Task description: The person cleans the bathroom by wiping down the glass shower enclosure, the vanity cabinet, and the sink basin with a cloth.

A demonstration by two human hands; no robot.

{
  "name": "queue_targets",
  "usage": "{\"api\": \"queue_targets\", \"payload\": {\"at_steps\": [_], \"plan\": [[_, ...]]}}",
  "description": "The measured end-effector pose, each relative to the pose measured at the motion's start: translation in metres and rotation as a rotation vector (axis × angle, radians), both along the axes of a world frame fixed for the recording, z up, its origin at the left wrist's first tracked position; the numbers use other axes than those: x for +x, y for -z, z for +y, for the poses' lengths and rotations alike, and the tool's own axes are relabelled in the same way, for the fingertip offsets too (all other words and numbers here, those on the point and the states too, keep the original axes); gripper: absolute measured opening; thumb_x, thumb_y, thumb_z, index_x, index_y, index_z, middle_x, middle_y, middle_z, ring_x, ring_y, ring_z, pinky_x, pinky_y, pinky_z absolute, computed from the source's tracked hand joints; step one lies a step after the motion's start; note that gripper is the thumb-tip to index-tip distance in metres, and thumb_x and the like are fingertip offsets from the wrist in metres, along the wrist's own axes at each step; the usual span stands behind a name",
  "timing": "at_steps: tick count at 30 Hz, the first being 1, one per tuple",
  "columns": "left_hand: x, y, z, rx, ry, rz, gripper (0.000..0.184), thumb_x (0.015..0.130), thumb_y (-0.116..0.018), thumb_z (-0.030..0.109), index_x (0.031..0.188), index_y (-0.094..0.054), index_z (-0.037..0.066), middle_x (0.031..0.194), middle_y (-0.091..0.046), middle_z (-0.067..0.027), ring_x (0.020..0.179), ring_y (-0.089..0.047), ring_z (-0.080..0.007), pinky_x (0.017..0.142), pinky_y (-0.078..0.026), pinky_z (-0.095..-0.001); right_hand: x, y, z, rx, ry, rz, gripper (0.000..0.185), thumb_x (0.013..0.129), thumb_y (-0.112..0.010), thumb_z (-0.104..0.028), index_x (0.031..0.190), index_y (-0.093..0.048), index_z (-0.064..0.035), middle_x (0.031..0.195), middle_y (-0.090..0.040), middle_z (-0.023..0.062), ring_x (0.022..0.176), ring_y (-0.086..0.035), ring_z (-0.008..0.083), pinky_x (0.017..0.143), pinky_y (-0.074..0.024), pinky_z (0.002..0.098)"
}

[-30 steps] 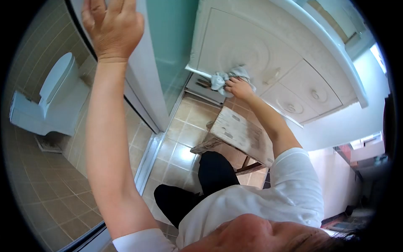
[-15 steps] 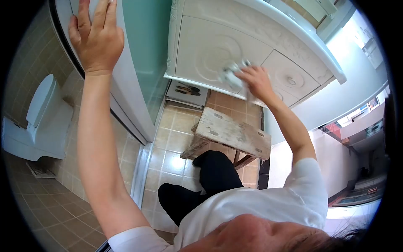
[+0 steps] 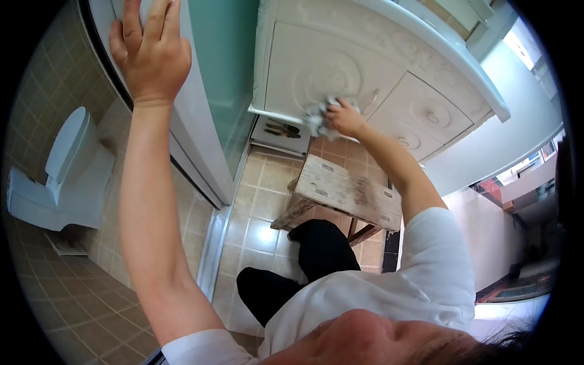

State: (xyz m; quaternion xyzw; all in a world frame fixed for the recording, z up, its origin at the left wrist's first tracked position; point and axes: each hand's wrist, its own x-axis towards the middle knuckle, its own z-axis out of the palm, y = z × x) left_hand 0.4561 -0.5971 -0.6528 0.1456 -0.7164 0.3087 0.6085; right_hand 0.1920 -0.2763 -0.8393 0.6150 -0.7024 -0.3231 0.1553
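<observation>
My right hand [image 3: 347,117] grips a crumpled grey-and-white cloth [image 3: 317,117] against the lower part of a white cabinet door [image 3: 298,52] with carved rings. The cloth covers part of the ring pattern's lower edge. High on the left, my left hand [image 3: 157,64] rests with its fingers spread on a white door frame [image 3: 190,115]; its fingertips are partly cut off by the top of the view. Nothing shows in that hand.
A worn wooden stool [image 3: 347,191] stands on the tiles below the cabinet. Pliers-like tools [image 3: 281,129] lie on a low white shelf [image 3: 280,146]. Left of the frame is a white toilet [image 3: 67,176]. A green glass panel [image 3: 222,73] borders the cabinet.
My right hand has swept the cloth left and slightly down across the cabinet door. My left hand keeps its place on the frame while the whole view shifts a little.
</observation>
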Motion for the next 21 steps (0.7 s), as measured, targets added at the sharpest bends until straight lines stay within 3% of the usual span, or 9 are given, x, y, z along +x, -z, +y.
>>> {"api": "queue_targets", "payload": {"at_steps": [1,2,6,10,12,15,16,21], "plan": [[-0.003,0.000,-0.002,0.025,-0.044,-0.023,0.044,0.073,-0.055,0.012,0.116,-0.059,0.021,0.137,-0.041,0.0123,0.132,-0.027,-0.0230,0.102,-0.024,-0.0429,0.005,0.000,0.018,0.035,0.100,-0.055,0.022,0.076,-0.055,-0.023,0.091,-0.070,-0.0299,0.109,-0.058,-0.0081,0.110,-0.045,0.0154,0.100,-0.0271,0.0465],[-0.004,-0.001,-0.002,0.014,-0.030,-0.013,0.044,0.073,-0.055,0.012,0.116,-0.059,0.021,0.137,-0.041,0.0123,0.132,-0.027,-0.0230,0.102,-0.024,-0.0429,0.015,-0.003,0.029,0.024,0.114,-0.045,0.022,0.076,-0.055,-0.023,0.091,-0.070,-0.0299,0.109,-0.058,-0.0081,0.110,-0.045,0.0154,0.100,-0.0271,0.0465],[-0.003,0.000,-0.002,0.023,-0.060,-0.021,0.044,0.073,-0.054,0.010,0.116,-0.059,0.019,0.137,-0.041,0.0118,0.133,-0.027,-0.0239,0.103,-0.025,-0.0427,0.053,-0.060,0.030,-0.462,-0.009,-0.190,0.031,0.078,-0.053,-0.016,0.099,-0.067,-0.0326,0.111,-0.058,-0.0088,0.108,-0.048,0.0160,0.097,-0.0281,0.0452],[-0.002,-0.002,0.000,0.014,-0.070,-0.035,0.044,0.074,-0.053,0.008,0.116,-0.059,0.018,0.138,-0.040,0.0101,0.134,-0.026,-0.0254,0.103,-0.025,-0.0426,0.053,-0.150,-0.020,-0.876,-0.283,0.013,0.033,0.079,-0.055,-0.013,0.104,-0.064,-0.0307,0.119,-0.055,-0.0077,0.117,-0.044,0.0187,0.096,-0.0277,0.0493],[-0.002,-0.001,-0.002,0.020,-0.076,-0.044,0.046,0.073,-0.052,0.007,0.118,-0.058,0.017,0.139,-0.040,0.0091,0.134,-0.025,-0.0271,0.104,-0.025,-0.0429,0.048,-0.177,-0.044,-0.904,-0.169,0.239,0.041,0.079,-0.055,-0.013,0.115,-0.057,-0.0324,0.130,-0.048,-0.0063,0.125,-0.038,0.0190,0.100,-0.0232,0.0541],[-0.002,-0.001,-0.004,0.034,-0.053,-0.052,0.047,0.073,-0.052,0.007,0.118,-0.058,0.016,0.139,-0.039,0.0087,0.134,-0.025,-0.0287,0.104,-0.025,-0.0434,0.019,-0.165,-0.080,-0.927,-0.030,0.270,0.050,0.081,-0.054,-0.013,0.125,-0.048,-0.0359,0.138,-0.040,-0.0063,0.131,-0.030,0.0179,0.103,-0.0167,0.0588],[-0.002,-0.001,-0.005,0.005,-0.029,-0.037,0.048,0.072,-0.052,0.007,0.119,-0.057,0.015,0.140,-0.038,0.0081,0.133,-0.025,-0.0304,0.104,-0.025,-0.0442,0.015,-0.161,-0.079,-0.819,0.033,0.271,0.051,0.084,-0.049,-0.017,0.129,-0.042,-0.0382,0.141,-0.036,-0.0061,0.133,-0.030,0.0184,0.106,-0.0127,0.0594],[-0.003,-0.001,-0.012,-0.011,0.041,-0.052,0.051,0.072,-0.052,0.007,0.122,-0.055,0.016,0.142,-0.036,0.0081,0.133,-0.026,-0.0321,0.105,-0.025,-0.0452,-0.018,-0.165,-0.032,-0.876,-0.085,0.333,0.046,0.087,-0.044,-0.017,0.128,-0.044,-0.0379,0.140,-0.038,-0.0066,0.129,-0.036,0.0172,0.109,-0.0156,0.0538]]}}
